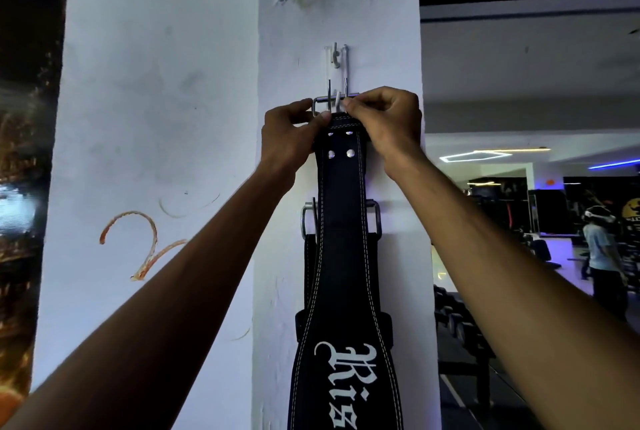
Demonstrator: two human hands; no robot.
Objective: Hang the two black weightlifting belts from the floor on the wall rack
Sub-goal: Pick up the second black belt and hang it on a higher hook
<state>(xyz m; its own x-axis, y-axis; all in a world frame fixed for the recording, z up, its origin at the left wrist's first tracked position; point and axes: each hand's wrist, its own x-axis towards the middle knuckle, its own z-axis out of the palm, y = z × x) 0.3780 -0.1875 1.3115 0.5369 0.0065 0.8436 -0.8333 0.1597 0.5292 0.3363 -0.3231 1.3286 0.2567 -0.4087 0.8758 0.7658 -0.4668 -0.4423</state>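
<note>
From the head view, your left hand point(291, 138) and right hand point(388, 124) pinch the top of the front belt point(341, 256), fingers point(323, 117) clamped on its buckle point(332, 102) at the lower wall hook point(337, 100). The belt hangs flat down the white pillar point(339, 14), near its right edge. A second belt point(309, 256) hangs behind it, lower. Bare wall stays open to the left.

Both hands, the left hand point(291, 133) and right hand point(384, 121), are crowding the wall hook point(336, 97) at centre frame; bare pillar point(156, 100) at left is lying open.
</note>
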